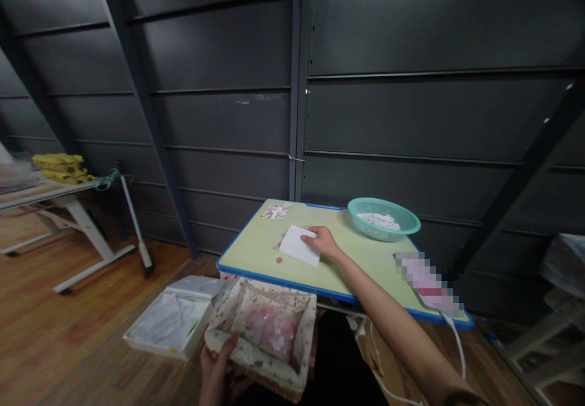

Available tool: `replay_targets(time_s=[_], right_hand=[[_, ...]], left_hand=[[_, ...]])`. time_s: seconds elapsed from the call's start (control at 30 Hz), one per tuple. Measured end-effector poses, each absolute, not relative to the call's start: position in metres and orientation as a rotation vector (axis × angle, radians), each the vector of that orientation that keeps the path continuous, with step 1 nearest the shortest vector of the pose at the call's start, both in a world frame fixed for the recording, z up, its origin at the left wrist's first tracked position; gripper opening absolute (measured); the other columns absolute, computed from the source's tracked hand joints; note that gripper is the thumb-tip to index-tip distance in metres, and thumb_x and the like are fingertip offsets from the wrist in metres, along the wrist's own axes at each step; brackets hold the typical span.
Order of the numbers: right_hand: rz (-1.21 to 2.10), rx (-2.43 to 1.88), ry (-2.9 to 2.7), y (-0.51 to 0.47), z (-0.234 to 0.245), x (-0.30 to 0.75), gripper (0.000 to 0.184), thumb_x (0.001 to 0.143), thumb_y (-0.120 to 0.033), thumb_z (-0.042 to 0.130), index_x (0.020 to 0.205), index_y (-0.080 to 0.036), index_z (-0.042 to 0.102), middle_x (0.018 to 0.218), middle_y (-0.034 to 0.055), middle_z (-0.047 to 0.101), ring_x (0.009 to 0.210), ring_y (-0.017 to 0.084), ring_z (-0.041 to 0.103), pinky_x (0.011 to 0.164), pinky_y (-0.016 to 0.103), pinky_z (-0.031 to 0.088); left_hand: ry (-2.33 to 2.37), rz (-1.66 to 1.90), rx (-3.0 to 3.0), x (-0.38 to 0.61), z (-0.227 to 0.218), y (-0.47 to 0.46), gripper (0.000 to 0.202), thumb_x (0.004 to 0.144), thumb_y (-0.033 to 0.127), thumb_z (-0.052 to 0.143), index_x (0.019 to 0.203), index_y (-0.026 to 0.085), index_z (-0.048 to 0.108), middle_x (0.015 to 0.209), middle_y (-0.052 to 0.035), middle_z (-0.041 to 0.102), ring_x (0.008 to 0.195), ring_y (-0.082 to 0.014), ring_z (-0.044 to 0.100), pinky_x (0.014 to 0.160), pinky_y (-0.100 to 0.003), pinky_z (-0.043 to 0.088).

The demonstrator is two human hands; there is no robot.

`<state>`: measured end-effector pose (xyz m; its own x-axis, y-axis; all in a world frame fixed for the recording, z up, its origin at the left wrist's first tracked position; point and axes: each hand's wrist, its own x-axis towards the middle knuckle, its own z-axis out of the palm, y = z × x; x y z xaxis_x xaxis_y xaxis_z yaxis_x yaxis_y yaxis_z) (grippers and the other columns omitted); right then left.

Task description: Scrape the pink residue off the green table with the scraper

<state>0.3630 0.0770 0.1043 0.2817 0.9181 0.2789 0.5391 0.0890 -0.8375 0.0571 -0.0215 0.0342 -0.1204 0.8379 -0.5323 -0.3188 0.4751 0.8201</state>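
Observation:
My right hand (325,244) grips the edge of a white card (296,246) low over the pale green tabletop (247,244). Some small reddish bits show by the card's left edge, and a round pink spot (279,260) lies in front of it. Below the table's front edge, my left hand (219,363) holds the near left rim of a cloth-lined basket (256,354), thumb over the rim. Inside the basket is a heap of small pink and clear pieces (272,327), too blurred to name. The basket tilts a little.
A turquoise plastic basin (406,226) with whitish bits stands at the table's back right. A blurred-out flat object (425,281) with a white cable lies at the right edge. Small pieces (275,211) lie back left. An open white box (169,324) sits on the left floor.

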Motion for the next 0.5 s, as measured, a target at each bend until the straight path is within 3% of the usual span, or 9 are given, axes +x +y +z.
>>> replay_targets(time_s=[0.1,0.23,0.37,0.5], right_hand=[[0.475,-1.617,-1.377,0.085,0.105,0.361,0.028,0.067,-0.032,0.059,0.080,-0.010,0.071,0.074,0.0068,0.069,0.064,0.017,0.058,0.054,0.023,0.038],[0.461,-1.619,-1.387,0.092,0.106,0.357,0.025,0.067,-0.031,0.061,0.077,-0.011,0.072,0.073,0.0064,0.069,0.064,0.017,0.057,0.055,0.023,0.038],[0.652,-1.515,-1.403,0.088,0.109,0.354,0.027,0.063,-0.034,0.065,0.074,-0.010,0.070,0.067,0.0040,0.067,0.056,0.013,0.053,0.050,0.023,0.035],[0.756,-1.451,-1.363,0.078,0.110,0.360,0.028,0.060,-0.035,0.067,0.072,-0.010,0.069,0.064,0.0027,0.064,0.053,0.012,0.050,0.046,0.022,0.033]], left_hand=[[1.333,1.060,0.514,0.057,0.036,-0.022,0.066,0.064,0.040,0.072,0.120,0.035,0.038,0.114,-0.0059,0.052,0.054,-0.0143,0.063,0.056,-0.043,0.057],[1.339,1.049,0.487,0.057,0.038,-0.023,0.061,0.066,0.037,0.071,0.118,0.035,0.039,0.113,-0.0058,0.053,0.061,-0.0162,0.065,0.059,-0.043,0.057],[1.312,1.074,0.501,0.056,0.038,-0.023,0.059,0.063,0.039,0.073,0.112,0.033,0.041,0.109,-0.0054,0.053,0.065,-0.0179,0.065,0.059,-0.041,0.056],[1.307,1.062,0.522,0.055,0.036,-0.024,0.058,0.065,0.040,0.072,0.114,0.033,0.041,0.102,-0.0037,0.054,0.058,-0.0153,0.062,0.057,-0.042,0.056]])
